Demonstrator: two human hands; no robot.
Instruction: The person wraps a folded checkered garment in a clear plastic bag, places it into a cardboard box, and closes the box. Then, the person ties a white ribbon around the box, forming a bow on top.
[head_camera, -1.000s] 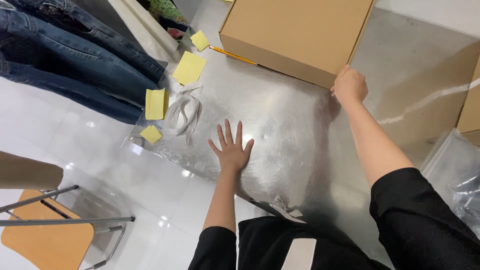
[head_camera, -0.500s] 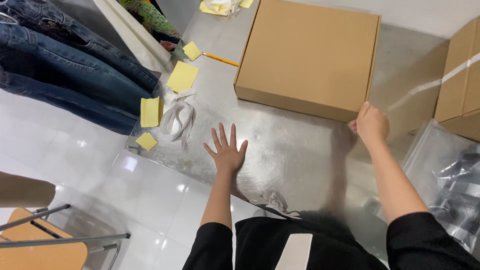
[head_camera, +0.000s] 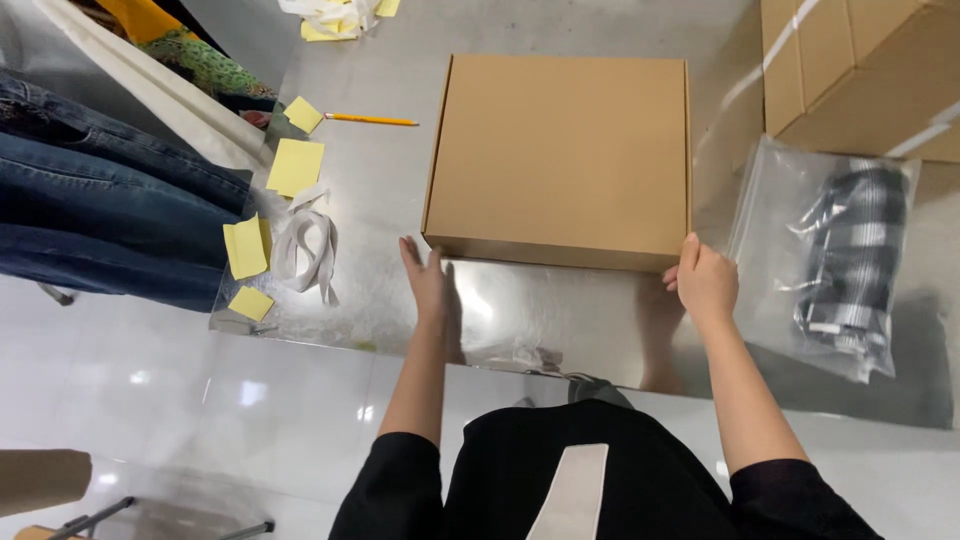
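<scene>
Both hands now flank the flat square brown cardboard box (head_camera: 560, 160), drawn nearer on the shiny metal counter (head_camera: 560, 320) since a second ago: I note left hand (head_camera: 428, 285) open-fingered at its near-left corner, right hand (head_camera: 706, 285) curled on the near-right corner.

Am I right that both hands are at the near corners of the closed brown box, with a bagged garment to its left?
Not quite: the bagged garment lies to the right of the box, as the head view shows. Both hands, left and right, are at its near corners.
</scene>
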